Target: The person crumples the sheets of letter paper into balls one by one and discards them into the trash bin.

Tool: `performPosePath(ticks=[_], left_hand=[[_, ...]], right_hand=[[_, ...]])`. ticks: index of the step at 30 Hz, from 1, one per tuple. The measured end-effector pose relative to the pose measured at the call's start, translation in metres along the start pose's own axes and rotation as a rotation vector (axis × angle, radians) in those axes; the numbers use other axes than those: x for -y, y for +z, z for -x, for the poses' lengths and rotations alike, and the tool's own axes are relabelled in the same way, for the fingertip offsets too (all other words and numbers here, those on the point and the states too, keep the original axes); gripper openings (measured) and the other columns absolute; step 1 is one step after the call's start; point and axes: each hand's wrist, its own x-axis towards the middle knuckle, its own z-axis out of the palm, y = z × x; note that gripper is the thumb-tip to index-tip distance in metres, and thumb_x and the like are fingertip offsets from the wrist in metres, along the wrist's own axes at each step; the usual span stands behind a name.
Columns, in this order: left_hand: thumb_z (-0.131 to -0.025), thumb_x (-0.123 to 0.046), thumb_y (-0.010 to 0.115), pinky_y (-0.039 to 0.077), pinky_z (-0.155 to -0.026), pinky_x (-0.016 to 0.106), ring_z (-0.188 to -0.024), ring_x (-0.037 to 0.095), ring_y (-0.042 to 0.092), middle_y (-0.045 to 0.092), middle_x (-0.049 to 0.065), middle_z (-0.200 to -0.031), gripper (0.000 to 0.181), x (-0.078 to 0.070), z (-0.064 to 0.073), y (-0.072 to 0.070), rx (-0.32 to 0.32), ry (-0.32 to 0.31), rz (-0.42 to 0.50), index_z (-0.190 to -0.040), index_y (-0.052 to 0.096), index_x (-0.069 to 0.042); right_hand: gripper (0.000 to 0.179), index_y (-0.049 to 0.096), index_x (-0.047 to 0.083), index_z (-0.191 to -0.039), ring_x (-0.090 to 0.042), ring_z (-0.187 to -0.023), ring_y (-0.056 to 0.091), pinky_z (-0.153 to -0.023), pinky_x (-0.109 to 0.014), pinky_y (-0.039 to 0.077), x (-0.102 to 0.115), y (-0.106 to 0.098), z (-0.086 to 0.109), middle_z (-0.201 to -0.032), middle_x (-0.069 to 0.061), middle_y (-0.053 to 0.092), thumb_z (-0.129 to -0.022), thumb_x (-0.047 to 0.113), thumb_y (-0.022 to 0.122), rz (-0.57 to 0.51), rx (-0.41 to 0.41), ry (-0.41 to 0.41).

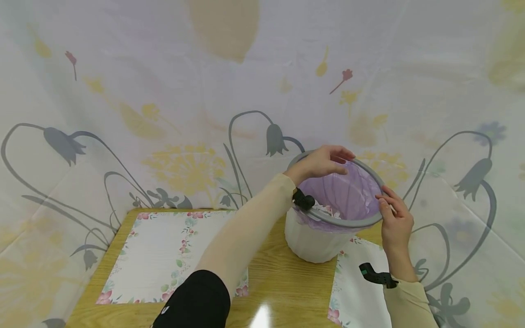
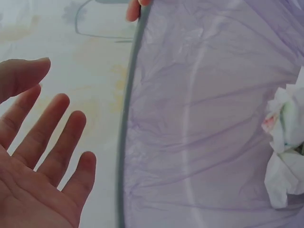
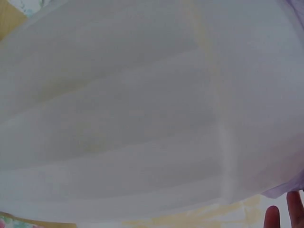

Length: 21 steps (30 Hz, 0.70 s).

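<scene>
"Bin (image 1: 309, 246): where does it stand?"

"On the counter (image 1: 283, 291), right of the middle, between two flowered mats, one to the left (image 1: 151, 255) and one to the near right (image 1: 361, 282). Whether its base touches the right mat cannot be told."

"State of the hands?"

"The right hand (image 1: 395, 223) pinches the grey rim (image 1: 348, 223) at its right side, thumb and fingers at the edge. The left hand (image 1: 321, 161) shows fingers spread and thumb apart; in the left wrist view it holds nothing and is clear of the rim."

"Reason for that arrangement?"

"In my judgement, the right hand's grip steadies the rim, and the rim keeps the purple bag (image 1: 357, 193) spread against the inside. The bag's edge shows outside, below the rim, which suggests it was folded over to be trapped there."

"Contents and obstructions?"

"Crumpled paper (image 2: 287, 128) lies inside the bag. The left forearm (image 1: 246, 237) reaches across the bin's left side and covers part of the left mat. A black wrist camera (image 1: 305, 200) hides some of the near-left rim. A patterned cloth (image 1: 123, 68) hangs behind, at the far side."
</scene>
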Motion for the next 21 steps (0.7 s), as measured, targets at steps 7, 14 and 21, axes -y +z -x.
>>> performPosePath(ticks=[7,14,21], left_hand=[[-0.092,0.000,0.068,0.050,-0.091,0.021,-0.115,0.022,0.062,0.065,0.015,-0.126,0.035,-0.007,0.015,-0.008,-0.029,0.057,0.046,-0.127,0.062,0.000],[-0.092,0.001,0.067,0.053,-0.088,0.024,-0.103,0.017,0.066,0.068,0.016,-0.115,0.030,-0.007,0.044,-0.019,-0.052,0.140,0.000,-0.122,0.065,0.001],[-0.092,-0.003,0.068,0.054,-0.079,0.030,-0.098,0.011,0.064,0.070,0.011,-0.111,0.028,-0.001,0.085,-0.023,-0.077,0.197,-0.031,-0.120,0.067,-0.002]], right_hand=[[0.022,0.066,-0.020,-0.103,-0.020,-0.130,0.050,-0.100,-0.018,0.043,-0.002,0.001,-0.001,-0.130,-0.009,0.064,-0.096,0.001,0.062,-0.004,0.002,-0.001],[0.022,0.066,-0.020,-0.103,-0.019,-0.129,0.051,-0.101,-0.019,0.043,-0.004,0.004,-0.001,-0.128,-0.008,0.065,-0.097,0.001,0.062,0.012,-0.005,-0.021],[0.021,0.065,-0.021,-0.103,-0.020,-0.129,0.051,-0.099,-0.018,0.043,-0.002,0.007,0.001,-0.128,-0.009,0.065,-0.095,-0.002,0.062,-0.058,-0.013,-0.013]])
